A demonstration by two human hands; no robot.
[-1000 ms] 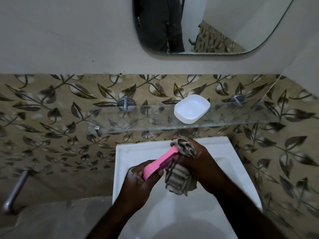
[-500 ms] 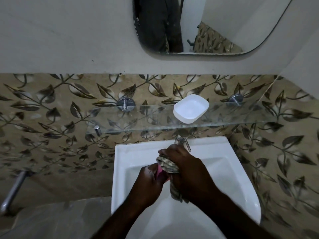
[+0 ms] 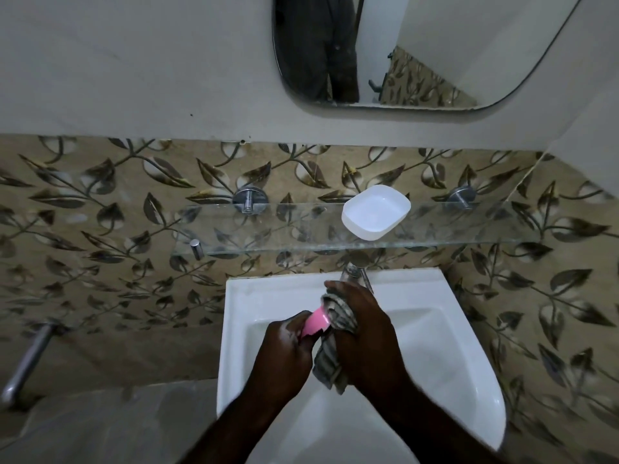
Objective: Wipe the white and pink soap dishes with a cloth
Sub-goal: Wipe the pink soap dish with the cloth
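Observation:
Over the white basin (image 3: 435, 346), my left hand (image 3: 284, 349) grips the pink soap dish (image 3: 316, 322); only a small part of it shows between my hands. My right hand (image 3: 365, 333) holds a striped grey cloth (image 3: 331, 360) pressed against the dish, and the cloth's loose end hangs down below. The white soap dish (image 3: 375, 211) sits apart on the glass shelf (image 3: 268, 229) above the basin, tilted a little, with nothing in it.
A chrome tap (image 3: 355, 272) stands just behind my right hand. Metal shelf brackets (image 3: 249, 199) fix the shelf to the leaf-patterned tiles. A mirror (image 3: 418, 51) hangs above. A metal bar (image 3: 26, 363) juts out low on the left.
The pink dish showed as a long strip a second ago; now my hands have closed round it. Both hands and the cloth have shifted slightly toward the tap.

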